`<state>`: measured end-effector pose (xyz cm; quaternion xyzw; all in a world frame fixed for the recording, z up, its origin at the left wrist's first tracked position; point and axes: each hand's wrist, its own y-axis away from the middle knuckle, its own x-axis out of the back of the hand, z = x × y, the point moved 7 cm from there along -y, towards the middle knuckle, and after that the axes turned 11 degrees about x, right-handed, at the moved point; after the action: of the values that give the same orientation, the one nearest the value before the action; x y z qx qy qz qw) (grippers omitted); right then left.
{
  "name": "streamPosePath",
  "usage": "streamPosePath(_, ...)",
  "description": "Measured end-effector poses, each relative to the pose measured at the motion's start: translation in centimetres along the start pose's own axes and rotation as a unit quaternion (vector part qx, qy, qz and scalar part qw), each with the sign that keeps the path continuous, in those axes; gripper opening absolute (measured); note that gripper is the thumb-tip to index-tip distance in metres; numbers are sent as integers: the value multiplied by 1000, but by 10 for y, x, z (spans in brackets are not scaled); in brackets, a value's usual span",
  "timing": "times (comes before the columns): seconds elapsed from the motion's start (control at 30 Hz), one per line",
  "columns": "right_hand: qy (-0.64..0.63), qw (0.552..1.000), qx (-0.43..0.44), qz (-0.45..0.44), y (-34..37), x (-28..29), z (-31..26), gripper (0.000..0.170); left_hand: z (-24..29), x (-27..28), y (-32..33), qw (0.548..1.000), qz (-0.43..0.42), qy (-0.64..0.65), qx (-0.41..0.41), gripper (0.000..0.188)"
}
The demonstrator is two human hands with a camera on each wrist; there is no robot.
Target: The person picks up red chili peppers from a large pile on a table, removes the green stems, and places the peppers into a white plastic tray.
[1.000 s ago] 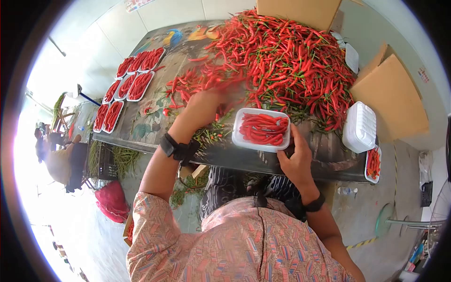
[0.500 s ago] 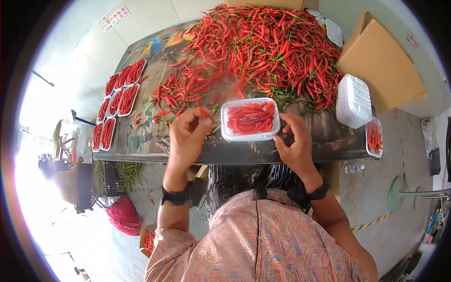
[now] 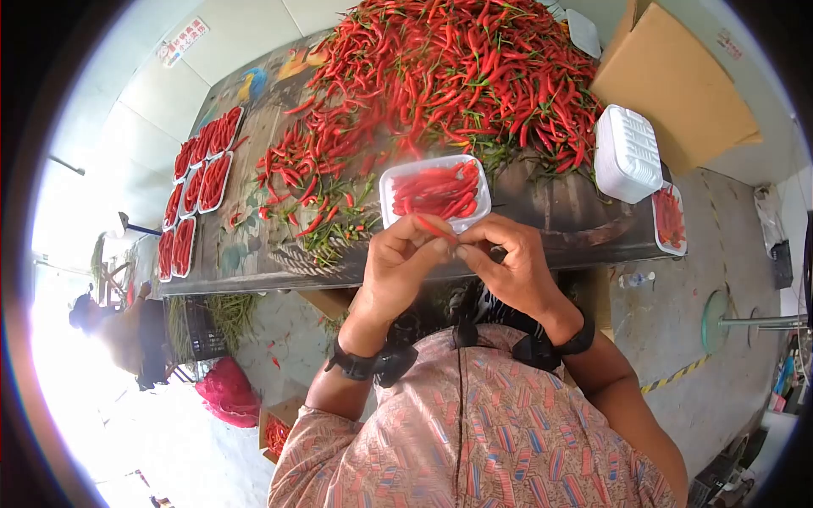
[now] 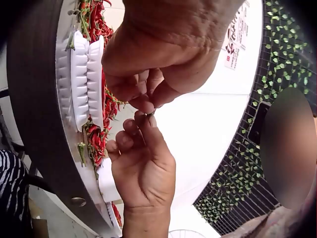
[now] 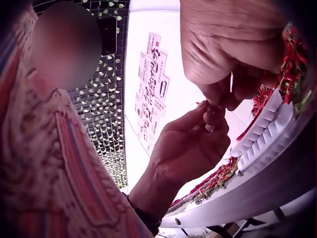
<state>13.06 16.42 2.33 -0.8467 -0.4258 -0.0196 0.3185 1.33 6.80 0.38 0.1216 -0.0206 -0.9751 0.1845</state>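
Note:
In the head view my left hand (image 3: 400,264) pinches a red chili (image 3: 434,227) between thumb and fingers, close over the near rim of a white tray (image 3: 386,196). My right hand (image 3: 518,269) meets it from the right, pinching the chili's stem end with thumb and forefinger. Both wrist views show the fingertips together, the right hand (image 4: 143,173) below in the left wrist view, the left hand (image 5: 190,141) below in the right one; the fingers mostly hide the chili. Red chilies (image 3: 436,188) lie lengthwise in the tray.
A large chili pile (image 3: 474,76) covers the table's back, loose chilies and stems (image 3: 326,229) spreading left. Filled trays (image 3: 214,182) stand at the left. At the right are stacked white trays (image 3: 628,154), another chili tray (image 3: 669,220) and a cardboard box (image 3: 677,93).
My left hand has come from the loose chilies back to the near side of the tray with a chili. My right hand has let go of the tray and moved to the left hand.

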Motion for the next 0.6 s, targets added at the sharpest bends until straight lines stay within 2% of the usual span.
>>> streamPosePath(0.2,21,1000,9,14,-2,-1,2,7,1,1,4,997,57,-54,5,11)
streamPosePath(0.23,26,1000,-4,11,-3,-1,3,8,17,-6,11,971,101,-198,-84,14)
streamPosePath(0.27,31,999,-18,7,-2,-2,4,8,31,-15,18,915,142,-336,-170,16)
streamPosePath(0.3,31,999,-19,8,-1,-1,5,8,33,-17,18,916,141,-336,-170,16)
streamPosePath(0.37,68,996,-38,-42,3,-5,11,10,47,-42,33,843,60,-405,-348,18)
streamPosePath(0.4,68,996,-38,-42,6,-3,14,10,48,-41,33,862,59,-386,-322,17)
streamPosePath(0.43,67,994,-32,-85,11,-7,16,11,50,-39,33,862,62,-387,-321,17)
streamPosePath(0.47,66,989,-27,-127,15,-11,18,13,48,-29,28,879,94,-388,-261,17)
streamPosePath(0.53,41,994,-46,-95,14,-4,14,14,44,-12,19,904,126,-383,-140,19)
streamPosePath(0.6,18,996,-66,-61,12,1,13,16,43,-9,17,897,103,-404,-148,20)
